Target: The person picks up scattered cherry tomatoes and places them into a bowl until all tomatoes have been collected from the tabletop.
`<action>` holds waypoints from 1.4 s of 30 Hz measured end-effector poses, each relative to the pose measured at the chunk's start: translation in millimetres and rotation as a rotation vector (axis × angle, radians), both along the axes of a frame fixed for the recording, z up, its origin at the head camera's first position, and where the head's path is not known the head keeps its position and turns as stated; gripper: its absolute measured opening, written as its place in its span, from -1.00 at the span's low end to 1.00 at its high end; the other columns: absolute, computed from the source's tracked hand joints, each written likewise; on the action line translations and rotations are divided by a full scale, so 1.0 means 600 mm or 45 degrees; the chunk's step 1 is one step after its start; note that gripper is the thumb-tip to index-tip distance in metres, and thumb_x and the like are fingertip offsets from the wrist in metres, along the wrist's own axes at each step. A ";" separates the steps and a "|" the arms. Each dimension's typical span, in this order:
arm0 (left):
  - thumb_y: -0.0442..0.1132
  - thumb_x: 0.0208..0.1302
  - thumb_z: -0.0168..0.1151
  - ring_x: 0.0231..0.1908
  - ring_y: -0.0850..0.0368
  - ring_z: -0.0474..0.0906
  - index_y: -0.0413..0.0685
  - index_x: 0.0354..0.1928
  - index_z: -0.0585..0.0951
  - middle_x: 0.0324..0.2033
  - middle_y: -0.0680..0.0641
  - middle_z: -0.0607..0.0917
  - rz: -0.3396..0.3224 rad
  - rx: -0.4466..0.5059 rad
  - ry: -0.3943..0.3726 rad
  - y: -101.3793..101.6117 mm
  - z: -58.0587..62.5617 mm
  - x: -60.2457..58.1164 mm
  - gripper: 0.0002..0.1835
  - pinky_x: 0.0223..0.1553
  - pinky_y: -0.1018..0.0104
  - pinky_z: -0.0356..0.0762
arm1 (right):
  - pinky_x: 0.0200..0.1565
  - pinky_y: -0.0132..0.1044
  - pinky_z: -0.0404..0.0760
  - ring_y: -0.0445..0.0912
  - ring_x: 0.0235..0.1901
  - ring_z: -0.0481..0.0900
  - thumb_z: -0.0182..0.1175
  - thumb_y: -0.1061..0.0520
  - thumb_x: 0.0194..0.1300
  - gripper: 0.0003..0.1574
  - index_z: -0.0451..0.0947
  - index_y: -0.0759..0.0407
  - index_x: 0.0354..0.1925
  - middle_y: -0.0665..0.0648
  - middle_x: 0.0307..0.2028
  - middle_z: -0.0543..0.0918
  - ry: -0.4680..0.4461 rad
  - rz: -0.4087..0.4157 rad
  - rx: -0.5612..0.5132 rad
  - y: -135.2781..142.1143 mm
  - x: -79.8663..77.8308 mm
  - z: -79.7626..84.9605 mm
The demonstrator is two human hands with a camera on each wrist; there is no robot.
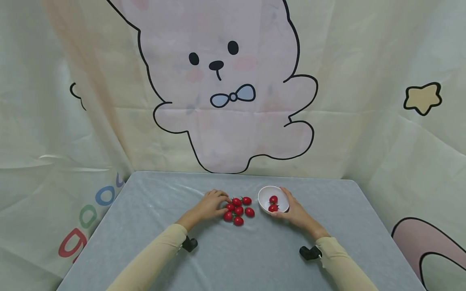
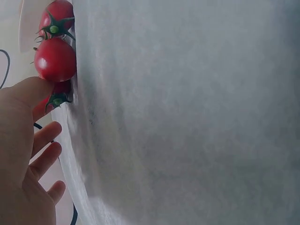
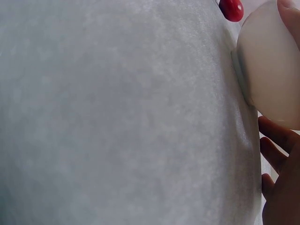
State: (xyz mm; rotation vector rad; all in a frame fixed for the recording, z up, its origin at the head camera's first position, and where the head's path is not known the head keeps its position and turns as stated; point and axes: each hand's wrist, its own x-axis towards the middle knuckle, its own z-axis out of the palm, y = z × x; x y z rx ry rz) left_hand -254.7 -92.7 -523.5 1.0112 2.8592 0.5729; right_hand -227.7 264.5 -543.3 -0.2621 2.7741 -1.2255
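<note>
Several cherry tomatoes [image 1: 238,210] with green stems lie in a loose cluster on the table. At the cluster's left edge is my left hand [image 1: 212,205], its fingers spread and loosely bent. In the left wrist view the thumb of that hand [image 2: 23,136] reaches a tomato [image 2: 56,60]; the index finger's tip cannot be made out. To the right of the cluster stands a small white bowl [image 1: 263,199], upright, with two tomatoes [image 1: 273,199] inside. My right hand [image 1: 296,210] grips the bowl from its right side, thumb near and fingers beyond.
A grey-blue cloth covers the table [image 1: 255,258]. Behind it hangs a pale curtain [image 1: 349,60] printed with a bear. Black wrist camera mounts [image 1: 310,253] sit on both wrists.
</note>
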 end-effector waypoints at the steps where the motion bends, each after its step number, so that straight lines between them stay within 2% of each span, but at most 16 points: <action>1: -0.01 0.34 0.24 0.22 -0.07 0.42 0.11 0.11 0.64 0.19 -0.06 0.57 -0.003 -0.005 0.005 0.001 -0.001 -0.001 -0.66 0.30 -0.18 0.31 | 0.38 0.32 0.22 0.24 0.45 0.20 0.49 -0.29 -0.03 0.44 -0.14 0.02 0.55 0.28 0.48 0.18 0.005 0.001 0.002 0.000 0.000 0.000; 15: 0.02 0.32 0.27 0.19 -0.02 0.44 0.09 0.13 0.62 0.17 -0.03 0.57 -0.008 -0.084 0.051 0.008 -0.018 -0.002 -0.61 0.30 -0.12 0.34 | 0.40 0.30 0.20 0.21 0.46 0.19 0.50 -0.30 -0.05 0.45 -0.14 -0.03 0.55 0.25 0.48 0.18 -0.007 0.002 -0.012 0.001 0.001 -0.002; 27: -0.02 0.33 0.26 0.19 -0.03 0.45 0.06 0.13 0.63 0.17 -0.04 0.58 -0.021 -0.041 0.052 0.005 -0.013 0.004 -0.63 0.30 -0.11 0.34 | 0.41 0.29 0.18 0.20 0.48 0.16 0.50 -0.29 -0.03 0.44 -0.16 -0.04 0.56 0.24 0.50 0.15 -0.029 -0.009 -0.005 -0.001 0.000 0.001; 31: 0.00 0.35 0.24 0.21 -0.04 0.43 0.07 0.12 0.63 0.18 -0.05 0.57 -0.003 -0.017 0.029 0.005 -0.005 0.005 -0.64 0.31 -0.11 0.33 | 0.40 0.31 0.19 0.22 0.47 0.17 0.49 -0.30 -0.03 0.45 -0.16 -0.01 0.56 0.26 0.49 0.16 -0.014 -0.005 0.015 0.000 0.000 0.002; 35: 0.00 0.35 0.25 0.23 -0.07 0.41 0.07 0.09 0.63 0.20 -0.07 0.56 0.019 0.023 0.010 0.006 0.014 0.004 -0.66 0.30 -0.14 0.32 | 0.40 0.30 0.19 0.21 0.46 0.19 0.50 -0.29 -0.03 0.44 -0.14 -0.01 0.55 0.25 0.48 0.18 -0.009 -0.007 0.009 0.001 0.000 -0.001; 42: -0.03 0.33 0.27 0.20 -0.08 0.42 0.07 0.07 0.64 0.19 -0.07 0.57 0.025 0.049 0.062 0.009 0.037 -0.006 -0.68 0.26 -0.16 0.33 | 0.39 0.31 0.20 0.21 0.45 0.19 0.50 -0.29 -0.04 0.44 -0.13 -0.01 0.55 0.25 0.48 0.18 -0.007 -0.004 -0.003 0.000 0.000 -0.001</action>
